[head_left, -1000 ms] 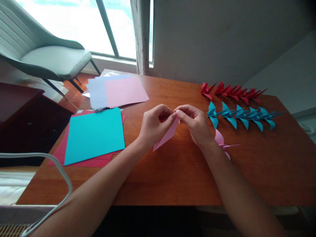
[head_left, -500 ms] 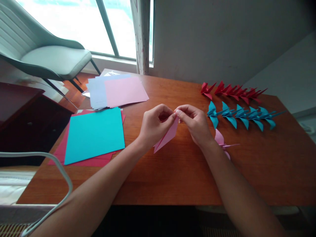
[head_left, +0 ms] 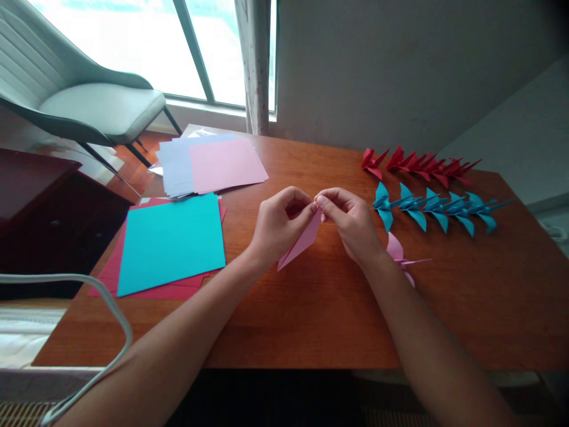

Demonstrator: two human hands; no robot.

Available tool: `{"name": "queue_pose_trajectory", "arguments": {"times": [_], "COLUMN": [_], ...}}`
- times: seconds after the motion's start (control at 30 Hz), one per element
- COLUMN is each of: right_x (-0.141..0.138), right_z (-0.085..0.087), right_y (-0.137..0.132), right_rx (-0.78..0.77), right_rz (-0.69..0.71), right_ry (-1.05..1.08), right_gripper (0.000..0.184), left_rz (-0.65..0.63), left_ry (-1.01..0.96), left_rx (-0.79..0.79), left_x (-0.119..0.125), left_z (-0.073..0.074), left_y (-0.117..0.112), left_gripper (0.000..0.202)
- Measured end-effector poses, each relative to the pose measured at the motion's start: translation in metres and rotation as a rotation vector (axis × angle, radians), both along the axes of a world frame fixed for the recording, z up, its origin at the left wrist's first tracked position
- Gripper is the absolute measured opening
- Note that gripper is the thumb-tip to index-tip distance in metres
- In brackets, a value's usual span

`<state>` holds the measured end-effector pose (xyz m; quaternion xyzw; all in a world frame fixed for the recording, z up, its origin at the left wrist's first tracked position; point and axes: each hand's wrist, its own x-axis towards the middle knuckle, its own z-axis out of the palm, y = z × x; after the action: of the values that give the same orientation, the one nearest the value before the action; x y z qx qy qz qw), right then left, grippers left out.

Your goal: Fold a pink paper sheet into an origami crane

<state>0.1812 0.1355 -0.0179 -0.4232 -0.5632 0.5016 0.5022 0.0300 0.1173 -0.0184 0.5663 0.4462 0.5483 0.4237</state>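
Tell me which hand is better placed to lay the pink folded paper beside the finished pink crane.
Right, likely. The right hand pinches the pink folded paper, and the pink crane lies by its wrist; the left hand sits farther away.

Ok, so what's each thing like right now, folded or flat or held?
pink paper: folded narrow, pinched at its top.
left hand: pinching pink paper.
right hand: pinching pink paper.
teal cranes: folded, in a row.
red cranes: folded, in a row.
pink crane: folded, lying behind right wrist.
teal sheet: flat, unfolded.
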Motion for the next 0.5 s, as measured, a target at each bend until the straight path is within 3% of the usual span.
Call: {"name": "queue_pose_trajectory", "arguments": {"times": [0.13,0.33,0.5], "right_x": [-0.0003,0.0017,0.0037], "right_z": [-0.0025,-0.0046,-0.0033], "right_y": [0.0028,0.0056,0.0077], "right_rx": [0.001,0.019,0.048], "right_rz": [-0.064,-0.160,-0.232], "right_ry": [0.071,0.099,0.096], "right_gripper": [0.014,0.017,0.020], "left_rz": [-0.056,-0.163,-0.176], "left_ry": [-0.030,0.087,-0.007], "left_rx": [-0.118,-0.201,-0.284], "left_x": [-0.0012,-0.0047,-0.0059], "left_z": [-0.0007,0.0047,0.0062], "left_y": [0.0008,0.0010,0.0002], "left_gripper": [0.024,0.026,0.034]}}
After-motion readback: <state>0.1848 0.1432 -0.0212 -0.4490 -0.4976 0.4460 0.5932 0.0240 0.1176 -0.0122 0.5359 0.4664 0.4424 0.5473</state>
